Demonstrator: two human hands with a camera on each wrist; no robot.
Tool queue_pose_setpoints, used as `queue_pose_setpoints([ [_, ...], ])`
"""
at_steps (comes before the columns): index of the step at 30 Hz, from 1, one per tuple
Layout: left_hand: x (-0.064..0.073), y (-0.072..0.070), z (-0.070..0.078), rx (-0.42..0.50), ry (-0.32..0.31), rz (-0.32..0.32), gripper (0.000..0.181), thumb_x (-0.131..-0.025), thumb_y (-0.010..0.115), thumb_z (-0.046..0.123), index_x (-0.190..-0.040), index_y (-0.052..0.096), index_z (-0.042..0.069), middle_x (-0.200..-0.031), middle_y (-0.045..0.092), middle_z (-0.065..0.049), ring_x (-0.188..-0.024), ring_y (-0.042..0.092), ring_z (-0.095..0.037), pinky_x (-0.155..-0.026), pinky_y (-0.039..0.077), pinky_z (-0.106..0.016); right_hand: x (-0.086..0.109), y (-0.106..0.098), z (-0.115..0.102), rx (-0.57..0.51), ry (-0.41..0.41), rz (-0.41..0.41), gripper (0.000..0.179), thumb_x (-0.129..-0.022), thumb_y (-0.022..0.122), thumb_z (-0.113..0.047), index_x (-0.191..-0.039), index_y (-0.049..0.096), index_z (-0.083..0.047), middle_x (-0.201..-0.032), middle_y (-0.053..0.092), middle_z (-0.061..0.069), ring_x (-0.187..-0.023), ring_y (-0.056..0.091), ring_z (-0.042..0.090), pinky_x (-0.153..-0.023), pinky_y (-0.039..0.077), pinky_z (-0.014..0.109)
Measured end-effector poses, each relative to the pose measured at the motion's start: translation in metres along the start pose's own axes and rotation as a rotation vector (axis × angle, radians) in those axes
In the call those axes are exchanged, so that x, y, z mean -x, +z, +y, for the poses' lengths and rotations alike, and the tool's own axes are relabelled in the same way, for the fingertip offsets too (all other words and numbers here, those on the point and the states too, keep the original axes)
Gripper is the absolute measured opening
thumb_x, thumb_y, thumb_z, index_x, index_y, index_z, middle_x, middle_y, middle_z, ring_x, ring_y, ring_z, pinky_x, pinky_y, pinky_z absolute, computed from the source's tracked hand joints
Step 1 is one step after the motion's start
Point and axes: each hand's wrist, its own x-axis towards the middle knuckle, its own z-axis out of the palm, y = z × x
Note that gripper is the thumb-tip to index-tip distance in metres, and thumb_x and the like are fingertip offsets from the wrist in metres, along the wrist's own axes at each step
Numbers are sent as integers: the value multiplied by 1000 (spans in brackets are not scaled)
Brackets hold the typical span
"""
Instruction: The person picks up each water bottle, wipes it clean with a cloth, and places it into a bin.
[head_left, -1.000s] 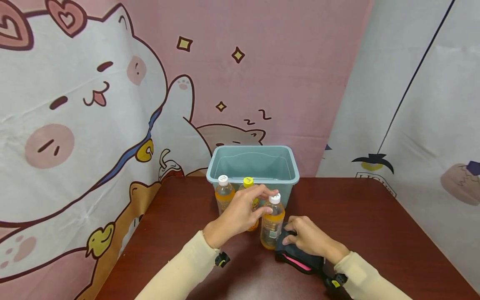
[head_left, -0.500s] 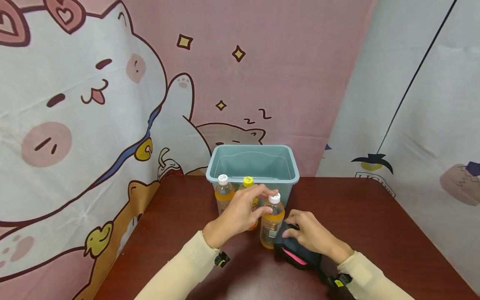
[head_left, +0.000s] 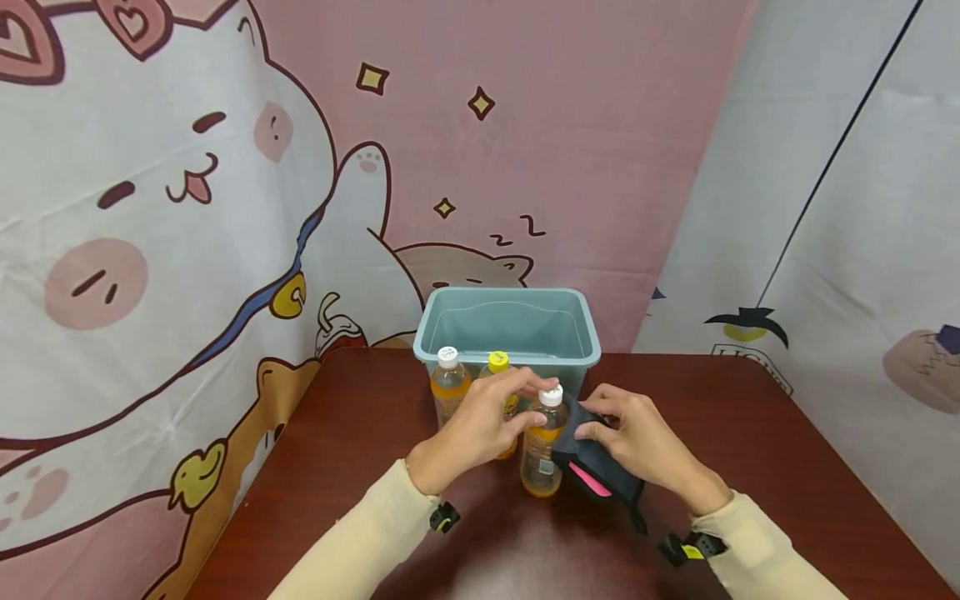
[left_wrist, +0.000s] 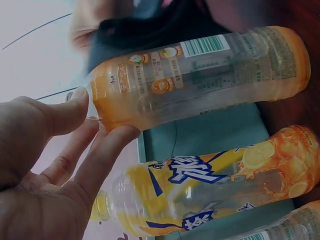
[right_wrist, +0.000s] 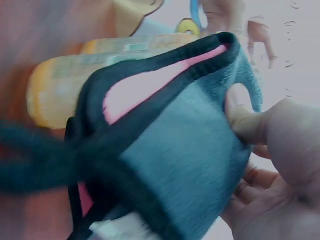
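Observation:
My left hand holds a white-capped bottle of orange drink by its neck and cap. It stands upright on the table; in the left wrist view thumb and fingers lie about the bottle's neck end. My right hand pinches a dark grey fabric pouch with black edging, a pink lining and a strap. Raised and tilted, the pouch overlaps the bottle's right side in the head view. In the right wrist view the thumb presses the pouch's grey face and the other fingers are partly hidden behind it.
Behind the hands, a pale blue-green bin stands against the printed curtain. Two more bottles are before it: a white-capped bottle at left and a yellow-capped bottle partly behind my left hand. All rest on a red-brown table.
My right hand has lifted the pouch off the table and up beside the bottle, tilting it. My left hand has stayed on the bottle.

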Motion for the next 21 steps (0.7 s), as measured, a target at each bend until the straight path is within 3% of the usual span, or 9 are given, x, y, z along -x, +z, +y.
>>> queue_pose_setpoints([
  [5, 0, -1, 2, -13, 19, 11, 50, -100, 92, 10, -146, 76, 17, -140, 83, -3, -121, 84, -20, -108, 70, -35, -12, -8, -15, -21, -15, 54, 25, -94, 97, -12, -118, 92, -15, -97, 71, -11, -77, 56, 2, -61, 53, 23],
  [10, -2, 1, 0, 0, 31, 14, 50, -99, 92, 8, -146, 76, 17, -140, 83, -4, -119, 86, -22, -106, 71, -42, -17, -11, -23, 17, -23, 51, 27, -94, 98, -12, -120, 92, -10, -95, 69, -10, -74, 51, 2, -61, 49, 22],
  [16, -3, -1, 2, 9, 37, 4, 49, -100, 91, 9, -146, 75, 15, -140, 83, -6, -121, 85, -24, -107, 71, -48, -16, -13, -25, 38, -10, 44, 24, -94, 98, -11, -117, 92, -15, -95, 67, -11, -76, 52, 3, -62, 49, 22],
  [21, -2, -2, 2, 3, 25, 0, 48, -100, 92, 9, -145, 76, 16, -140, 83, -5, -121, 85, -22, -111, 70, -43, -17, -11, -24, 25, -8, 33, 23, -95, 97, -11, -118, 92, -14, -96, 70, -9, -78, 54, 3, -64, 49, 21],
])
